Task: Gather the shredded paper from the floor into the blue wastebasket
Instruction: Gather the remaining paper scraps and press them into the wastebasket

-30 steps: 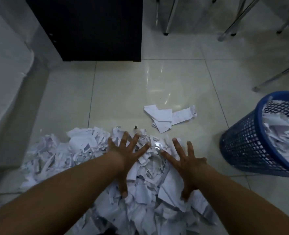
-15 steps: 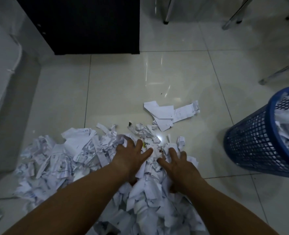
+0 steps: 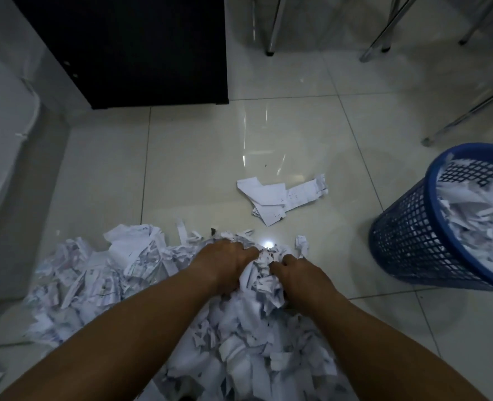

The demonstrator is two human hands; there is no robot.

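Both hands, splayed flat a second ago, now curl inward: left hand [image 3: 225, 263] and right hand [image 3: 300, 273] clench one bunch of shredded paper [image 3: 264, 273] between them at 6 o'clock. Compress firmly and scoop from beneath before lifting toward the blue wastebasket [image 3: 407, 235] at 3 o'clock.

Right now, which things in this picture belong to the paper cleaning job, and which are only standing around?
Job: shredded paper pile, flat torn sheets, blue wastebasket, left hand, right hand.

Not job: black cabinet, chair legs.
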